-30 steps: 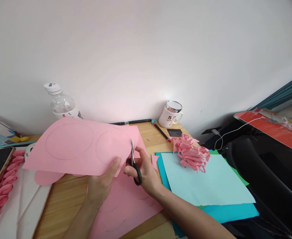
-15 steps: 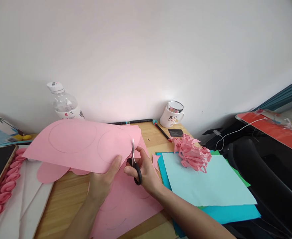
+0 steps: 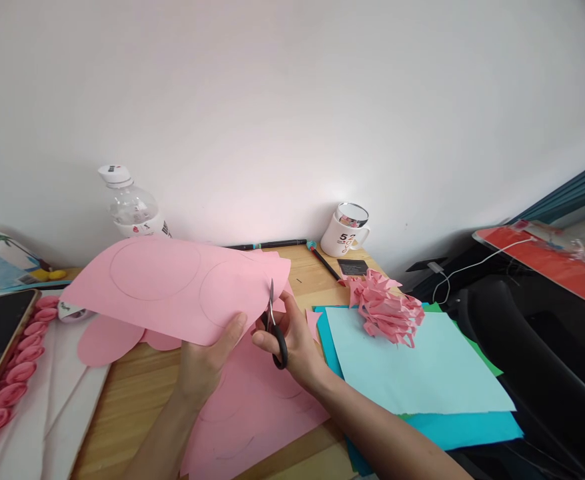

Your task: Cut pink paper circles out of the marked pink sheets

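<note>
Grips pink sheet (image 3: 172, 310) in left hand (image 3: 207, 360), scissors (image 3: 280, 345) in right hand (image 3: 295, 347) at its edge; has rounded pieces (image 3: 110, 341) already cut, pencilled circles (image 3: 155, 270) left uncut.

The upper sheet (image 3: 172, 293) is smooth matt paper, the scissors (image 3: 271, 308) shiny metal and plastic, the table (image 3: 132, 387) grained wood.

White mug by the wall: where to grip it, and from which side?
Probably the handle, coming from the right: the white mug stands with its handle turned that way. The wall is close behind, and a black pen lies to the left, so those sides look tighter.
</note>
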Available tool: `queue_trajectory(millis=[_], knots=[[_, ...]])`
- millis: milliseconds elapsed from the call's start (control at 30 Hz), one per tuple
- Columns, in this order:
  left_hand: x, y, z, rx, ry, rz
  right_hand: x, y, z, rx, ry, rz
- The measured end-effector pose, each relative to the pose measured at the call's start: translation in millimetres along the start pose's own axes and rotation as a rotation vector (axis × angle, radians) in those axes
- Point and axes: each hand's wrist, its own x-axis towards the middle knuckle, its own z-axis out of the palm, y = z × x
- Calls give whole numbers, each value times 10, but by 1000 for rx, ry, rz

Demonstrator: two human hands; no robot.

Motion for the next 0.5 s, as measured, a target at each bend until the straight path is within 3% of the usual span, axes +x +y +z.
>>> queue_trajectory(millis=[233,333,500], knots=[[93,71,-168,70,-100,4,-10,-5,-8,-15,5,4],[85,71,-152,21,-128,-73,-11,-3,-10,-29,4,7],[39,54,-101,-8,-101,-64,-11,-12,-5,-45,0,19]])
